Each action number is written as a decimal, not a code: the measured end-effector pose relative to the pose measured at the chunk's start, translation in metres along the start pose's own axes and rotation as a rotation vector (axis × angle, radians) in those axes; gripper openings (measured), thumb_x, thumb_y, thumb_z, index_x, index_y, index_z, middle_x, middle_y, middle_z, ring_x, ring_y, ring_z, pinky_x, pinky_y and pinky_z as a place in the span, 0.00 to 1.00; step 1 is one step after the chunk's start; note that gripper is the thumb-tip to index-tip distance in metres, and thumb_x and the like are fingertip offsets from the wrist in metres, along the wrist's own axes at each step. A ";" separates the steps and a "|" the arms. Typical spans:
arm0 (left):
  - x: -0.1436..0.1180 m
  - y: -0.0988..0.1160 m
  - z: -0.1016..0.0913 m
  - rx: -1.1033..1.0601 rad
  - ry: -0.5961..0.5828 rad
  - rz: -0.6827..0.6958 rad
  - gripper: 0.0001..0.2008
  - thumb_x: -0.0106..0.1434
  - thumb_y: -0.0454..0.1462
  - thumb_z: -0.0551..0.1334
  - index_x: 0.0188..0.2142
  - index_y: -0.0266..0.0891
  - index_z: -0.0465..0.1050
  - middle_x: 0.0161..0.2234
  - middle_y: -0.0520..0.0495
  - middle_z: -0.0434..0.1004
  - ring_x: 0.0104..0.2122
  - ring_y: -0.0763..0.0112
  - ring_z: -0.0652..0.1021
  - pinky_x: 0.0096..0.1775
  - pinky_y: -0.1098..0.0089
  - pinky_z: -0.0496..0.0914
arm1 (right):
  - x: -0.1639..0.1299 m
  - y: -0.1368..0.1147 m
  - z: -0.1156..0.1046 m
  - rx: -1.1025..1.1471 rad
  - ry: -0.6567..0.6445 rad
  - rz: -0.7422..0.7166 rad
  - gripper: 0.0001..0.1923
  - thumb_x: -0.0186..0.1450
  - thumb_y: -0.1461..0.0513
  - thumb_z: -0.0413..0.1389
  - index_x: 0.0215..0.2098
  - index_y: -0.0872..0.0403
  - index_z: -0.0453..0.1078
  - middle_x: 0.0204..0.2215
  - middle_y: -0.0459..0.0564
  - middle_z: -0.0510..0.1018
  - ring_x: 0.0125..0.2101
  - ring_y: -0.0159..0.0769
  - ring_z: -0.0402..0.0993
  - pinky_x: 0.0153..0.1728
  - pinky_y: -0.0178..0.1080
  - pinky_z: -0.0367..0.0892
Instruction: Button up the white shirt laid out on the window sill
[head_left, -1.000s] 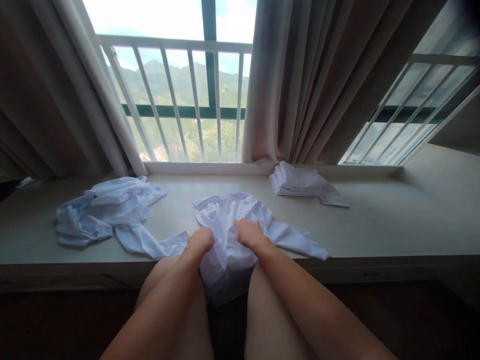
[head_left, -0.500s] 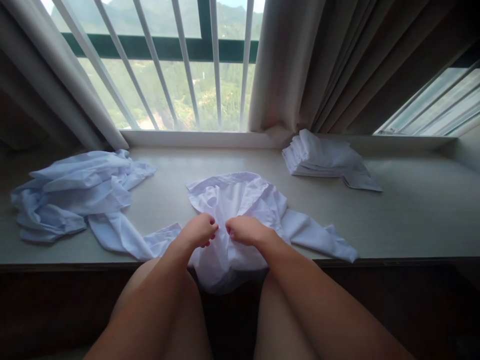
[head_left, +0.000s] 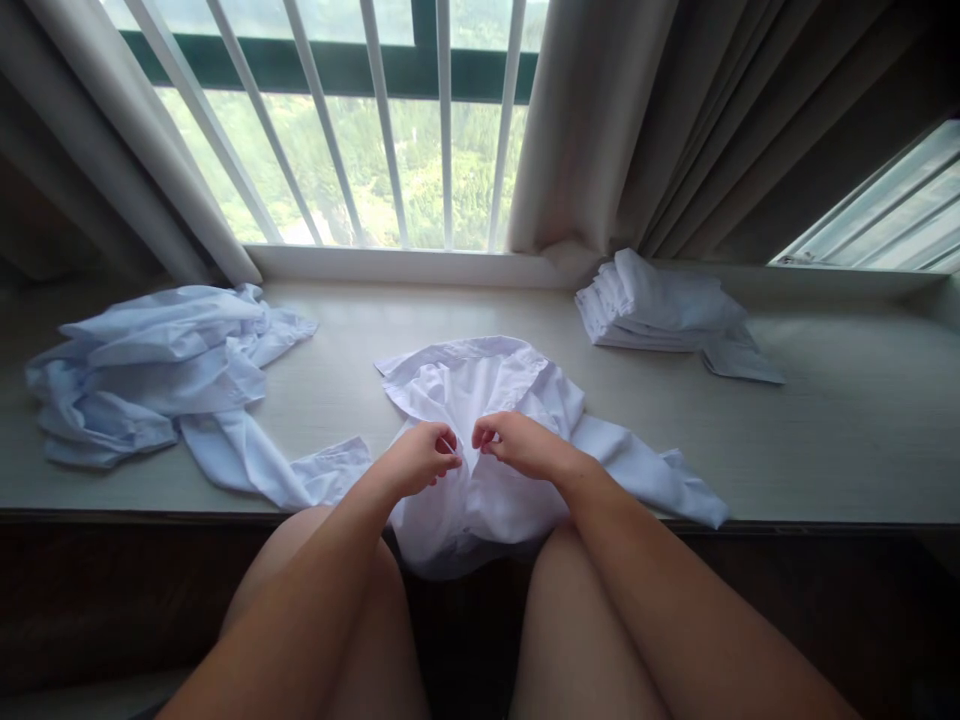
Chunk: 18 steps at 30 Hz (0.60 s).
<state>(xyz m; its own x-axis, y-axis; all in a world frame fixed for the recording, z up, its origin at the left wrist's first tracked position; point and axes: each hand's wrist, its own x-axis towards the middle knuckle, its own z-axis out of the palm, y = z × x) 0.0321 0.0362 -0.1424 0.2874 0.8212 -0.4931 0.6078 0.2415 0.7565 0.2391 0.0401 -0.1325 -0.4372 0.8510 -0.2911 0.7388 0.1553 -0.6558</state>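
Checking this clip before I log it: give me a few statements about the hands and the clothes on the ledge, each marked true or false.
1. Both hands pinch the front of the white shirt. True: left hand and right hand grip it close together.
2. The shirt lies wholly on the ledge. False: its lower part hangs over the front edge.
3. A folded stack sits to the right, near the curtain. True.
4. The crumpled pile is on the right. False: it lies on the left.
5. The left hand rests on the crumpled pile. False: it holds the white shirt.

home bedroom (curtains (head_left: 600, 120), window ledge (head_left: 825, 440))
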 end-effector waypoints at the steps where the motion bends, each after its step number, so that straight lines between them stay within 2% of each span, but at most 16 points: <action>1: 0.002 -0.001 0.002 0.010 0.009 0.010 0.07 0.57 0.35 0.66 0.35 0.36 0.72 0.29 0.48 0.77 0.25 0.71 0.76 0.23 0.75 0.68 | 0.001 0.001 0.000 -0.025 0.004 0.021 0.16 0.64 0.72 0.54 0.43 0.52 0.79 0.39 0.46 0.82 0.34 0.29 0.74 0.33 0.29 0.60; 4: 0.006 -0.003 0.009 0.036 0.041 0.046 0.05 0.58 0.36 0.66 0.31 0.37 0.72 0.25 0.50 0.75 0.24 0.72 0.76 0.24 0.74 0.66 | 0.007 0.006 0.005 -0.100 -0.003 0.060 0.16 0.63 0.70 0.56 0.45 0.50 0.79 0.39 0.46 0.81 0.34 0.29 0.74 0.33 0.29 0.59; 7: 0.008 -0.005 0.015 0.107 0.102 0.092 0.04 0.58 0.35 0.66 0.30 0.37 0.73 0.24 0.50 0.75 0.24 0.72 0.75 0.25 0.74 0.64 | 0.013 0.012 0.012 -0.151 0.009 0.084 0.14 0.62 0.68 0.57 0.42 0.51 0.80 0.37 0.46 0.81 0.32 0.30 0.73 0.32 0.30 0.58; 11: 0.010 -0.007 0.020 0.214 0.206 0.145 0.01 0.57 0.34 0.66 0.29 0.37 0.75 0.26 0.49 0.78 0.27 0.72 0.76 0.28 0.74 0.63 | 0.012 0.014 0.018 -0.079 -0.030 0.103 0.14 0.64 0.68 0.53 0.43 0.54 0.78 0.31 0.47 0.80 0.26 0.29 0.70 0.31 0.31 0.59; 14: 0.010 -0.008 0.023 0.232 0.261 0.175 0.01 0.55 0.32 0.64 0.29 0.36 0.76 0.26 0.50 0.78 0.28 0.72 0.75 0.29 0.73 0.62 | 0.005 0.009 0.018 0.053 -0.044 0.040 0.14 0.65 0.70 0.50 0.43 0.56 0.75 0.29 0.46 0.80 0.25 0.27 0.70 0.30 0.30 0.60; 18: 0.010 -0.009 0.027 0.163 0.292 0.195 0.01 0.54 0.31 0.65 0.29 0.35 0.76 0.25 0.51 0.76 0.27 0.73 0.73 0.29 0.73 0.61 | -0.002 0.004 0.016 0.226 0.041 -0.091 0.10 0.63 0.71 0.52 0.39 0.56 0.73 0.30 0.45 0.79 0.29 0.27 0.73 0.32 0.29 0.63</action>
<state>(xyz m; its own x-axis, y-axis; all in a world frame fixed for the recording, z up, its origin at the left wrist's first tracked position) 0.0498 0.0279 -0.1658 0.2012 0.9618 -0.1856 0.6791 -0.0004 0.7340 0.2345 0.0310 -0.1453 -0.4719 0.8591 -0.1983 0.5621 0.1198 -0.8184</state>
